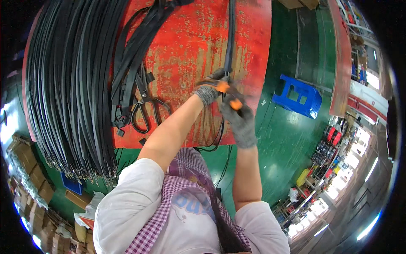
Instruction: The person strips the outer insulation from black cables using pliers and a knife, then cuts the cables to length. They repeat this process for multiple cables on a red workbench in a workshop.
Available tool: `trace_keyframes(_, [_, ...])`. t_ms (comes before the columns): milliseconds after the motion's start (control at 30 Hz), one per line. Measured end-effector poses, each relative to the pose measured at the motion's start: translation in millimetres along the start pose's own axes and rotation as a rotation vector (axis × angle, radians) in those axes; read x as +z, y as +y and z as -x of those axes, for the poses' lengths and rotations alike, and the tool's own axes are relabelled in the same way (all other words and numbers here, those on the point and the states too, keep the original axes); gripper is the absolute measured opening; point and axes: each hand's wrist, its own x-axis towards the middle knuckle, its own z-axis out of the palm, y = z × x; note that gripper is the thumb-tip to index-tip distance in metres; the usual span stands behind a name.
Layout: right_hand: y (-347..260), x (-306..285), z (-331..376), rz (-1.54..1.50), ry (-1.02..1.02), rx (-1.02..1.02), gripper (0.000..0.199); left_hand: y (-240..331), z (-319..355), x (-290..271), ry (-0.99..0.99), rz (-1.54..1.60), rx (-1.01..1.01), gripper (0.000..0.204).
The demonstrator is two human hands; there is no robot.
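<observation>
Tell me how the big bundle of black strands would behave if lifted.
The bundle would probably sag, since its strands look long and thin. So many together suggest noticeable weight. They may slide apart, as their ends spread separately past the red table's near edge.

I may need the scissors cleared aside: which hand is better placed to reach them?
Probably the left hand: it is nearer the scissors, while the left forearm lies between them and the right hand. Both hands are near the black strap, though, and blur hides their exact grip.
</observation>
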Motion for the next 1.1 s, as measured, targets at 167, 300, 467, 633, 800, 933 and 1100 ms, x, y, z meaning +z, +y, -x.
trace_keyframes(167, [22.4,-50.1,33.3,-0.349,0.108,0.018,0.044,-0.5,6.9,12.3,-0.083,-0.566,0.160,0.029])
trace_keyframes(300, [79.4,-75.5,26.4,-0.670,-0.197,0.205,0.049,-2.6,6.6,18.6,-0.070,-0.692,0.196,0.029])
trace_keyframes(467, [103.3,-62.7,0.2,-0.740,-0.398,0.436,0.051,-4.1,1.9,15.4,-0.001,-1.002,0.340,0.027])
trace_keyframes(633, [101.6,-66.7,-25.6,-0.702,-0.409,0.661,0.041,-5.1,-0.6,11.6,-0.028,-1.031,0.378,0.027])
trace_keyframes(800, [91.4,-59.4,-42.9,-0.696,-0.304,0.621,0.032,-9.0,1.3,13.7,0.027,-1.040,0.412,0.026])
trace_keyframes(933, [86.9,-47.8,-46.9,-0.613,-0.193,0.548,0.025,-7.7,7.9,17.8,0.026,-1.030,0.455,0.025])
trace_keyframes(1100, [74.8,-40.0,-45.2,-0.561,-0.086,0.577,0.021,-0.6,11.5,19.2,0.035,-1.090,0.339,0.035])
